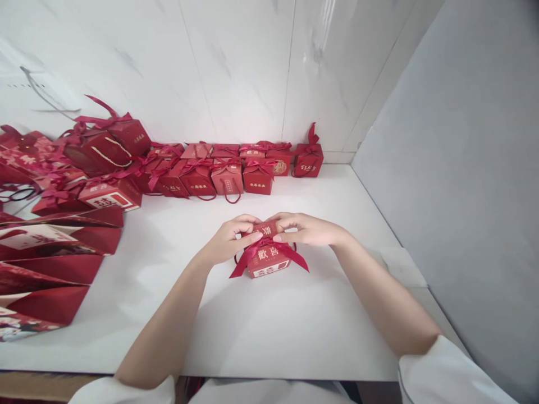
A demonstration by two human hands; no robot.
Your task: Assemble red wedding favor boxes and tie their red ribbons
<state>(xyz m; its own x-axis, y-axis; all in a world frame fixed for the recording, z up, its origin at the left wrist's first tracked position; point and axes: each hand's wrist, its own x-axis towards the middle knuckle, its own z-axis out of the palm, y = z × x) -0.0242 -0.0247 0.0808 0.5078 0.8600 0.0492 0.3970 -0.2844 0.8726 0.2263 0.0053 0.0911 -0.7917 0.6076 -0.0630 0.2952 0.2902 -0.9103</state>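
A small red gift box (269, 255) with pale Chinese characters stands on the white table in front of me. A dark pink ribbon (300, 260) is tied in a bow around its neck, with one tail hanging to each side. My left hand (231, 238) grips the box's upper left, thumb on the front near the bow and fingers curled behind. From the other side, my right hand (305, 229) pinches the upper right in the same way. The fingertips behind the box are hidden.
Two rows of ribbon-tied red boxes (202, 178) line the marbled wall, and one box (309, 159) sits apart at their right end. Larger boxes (113, 143) pile up at the left. Open red bags (63, 292) lie nearer me, by scissors (21, 194). A grey panel (471, 140) bounds the right.
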